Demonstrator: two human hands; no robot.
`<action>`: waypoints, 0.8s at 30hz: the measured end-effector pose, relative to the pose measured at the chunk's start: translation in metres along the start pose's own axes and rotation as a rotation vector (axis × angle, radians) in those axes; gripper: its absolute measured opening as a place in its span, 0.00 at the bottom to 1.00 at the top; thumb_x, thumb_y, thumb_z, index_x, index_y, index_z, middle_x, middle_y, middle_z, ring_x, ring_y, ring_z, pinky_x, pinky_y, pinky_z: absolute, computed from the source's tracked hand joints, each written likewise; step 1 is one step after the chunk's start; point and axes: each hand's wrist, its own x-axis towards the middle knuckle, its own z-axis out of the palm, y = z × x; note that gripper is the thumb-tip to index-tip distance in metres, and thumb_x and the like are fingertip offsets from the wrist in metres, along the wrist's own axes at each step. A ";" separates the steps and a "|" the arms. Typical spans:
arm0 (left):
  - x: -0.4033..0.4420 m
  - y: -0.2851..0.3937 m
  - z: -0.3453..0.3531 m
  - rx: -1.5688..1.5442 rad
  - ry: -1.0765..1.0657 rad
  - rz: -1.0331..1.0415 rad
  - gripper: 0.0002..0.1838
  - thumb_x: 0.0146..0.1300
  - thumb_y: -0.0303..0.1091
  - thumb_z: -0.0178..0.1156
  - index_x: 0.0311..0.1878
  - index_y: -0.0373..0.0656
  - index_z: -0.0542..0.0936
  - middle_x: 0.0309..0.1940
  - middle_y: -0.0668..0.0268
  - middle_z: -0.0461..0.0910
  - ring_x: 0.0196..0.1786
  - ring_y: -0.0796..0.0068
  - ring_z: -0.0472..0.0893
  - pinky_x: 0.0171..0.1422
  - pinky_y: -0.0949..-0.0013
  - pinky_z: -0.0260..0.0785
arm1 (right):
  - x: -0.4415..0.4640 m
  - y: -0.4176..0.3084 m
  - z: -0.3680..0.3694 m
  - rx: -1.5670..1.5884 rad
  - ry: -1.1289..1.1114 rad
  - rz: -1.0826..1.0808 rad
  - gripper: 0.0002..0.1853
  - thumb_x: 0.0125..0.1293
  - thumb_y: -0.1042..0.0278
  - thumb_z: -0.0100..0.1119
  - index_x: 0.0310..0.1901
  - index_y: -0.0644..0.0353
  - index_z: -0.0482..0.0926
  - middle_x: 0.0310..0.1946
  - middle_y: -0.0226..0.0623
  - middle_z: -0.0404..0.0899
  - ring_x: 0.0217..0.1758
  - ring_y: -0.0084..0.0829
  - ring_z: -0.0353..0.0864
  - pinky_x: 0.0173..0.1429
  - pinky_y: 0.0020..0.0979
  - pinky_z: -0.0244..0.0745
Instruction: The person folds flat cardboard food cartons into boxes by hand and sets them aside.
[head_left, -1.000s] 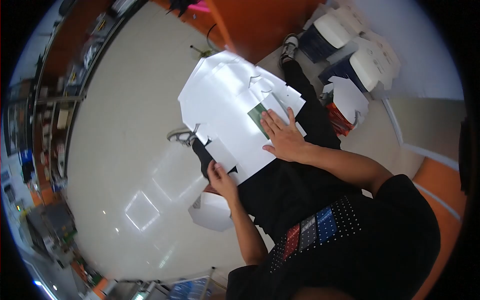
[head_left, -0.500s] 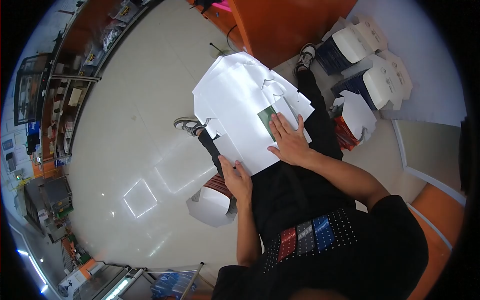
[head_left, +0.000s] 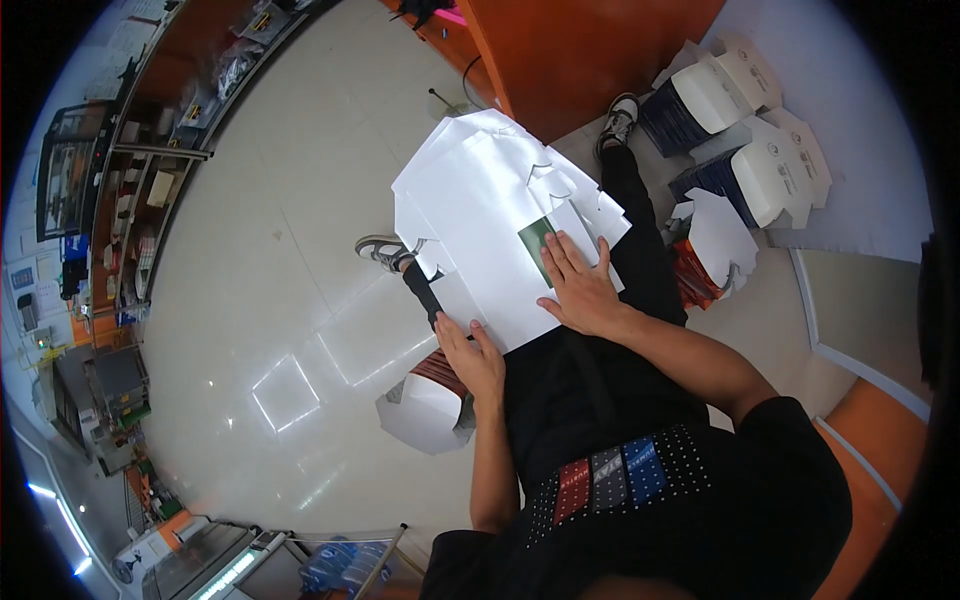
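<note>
A flat, unfolded white carton (head_left: pixel 470 220) with cut flaps lies across my lap, plain side up. My right hand (head_left: pixel 585 290) lies flat on its right side, fingers stretched out beside and partly over a green patch (head_left: pixel 536 238) of the carton. My left hand (head_left: pixel 472 357) rests at the near left corner, its fingers extended along a side flap (head_left: pixel 459 300) and the thumb a little apart. Neither hand is closed round anything. Whether more sheets lie beneath the top one I cannot tell.
White-flapped cartons with dark blue sides (head_left: pixel 708 92) stand at the right by the wall. A red carton (head_left: pixel 700 285) is beside my right leg, and a brown-striped carton (head_left: pixel 425 400) lies left of me. An orange desk (head_left: pixel 590 60) stands ahead; shelves (head_left: pixel 150 150) line the left.
The view has shifted slightly, so the whole scene sits a little to the right. Both hands keep about the same places on the carton.
</note>
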 end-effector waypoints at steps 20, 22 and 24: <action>0.011 0.008 -0.003 0.005 0.040 0.122 0.24 0.69 0.30 0.62 0.66 0.30 0.75 0.58 0.43 0.78 0.59 0.42 0.78 0.65 0.49 0.70 | 0.000 0.001 0.002 0.026 -0.031 -0.002 0.44 0.72 0.42 0.56 0.78 0.68 0.57 0.83 0.49 0.45 0.87 0.42 0.42 0.73 0.79 0.37; 0.014 0.018 -0.001 0.141 0.040 0.237 0.26 0.69 0.30 0.62 0.68 0.30 0.73 0.58 0.43 0.78 0.58 0.42 0.79 0.63 0.50 0.71 | 0.001 0.000 -0.001 0.026 -0.035 0.009 0.44 0.71 0.42 0.56 0.77 0.68 0.60 0.83 0.47 0.46 0.87 0.41 0.41 0.74 0.78 0.38; 0.011 0.022 0.002 0.213 0.058 0.212 0.28 0.68 0.31 0.62 0.69 0.30 0.72 0.60 0.46 0.78 0.59 0.45 0.78 0.62 0.52 0.70 | 0.000 0.000 -0.001 0.020 -0.026 0.002 0.43 0.71 0.42 0.57 0.77 0.68 0.60 0.83 0.47 0.47 0.87 0.41 0.42 0.74 0.79 0.39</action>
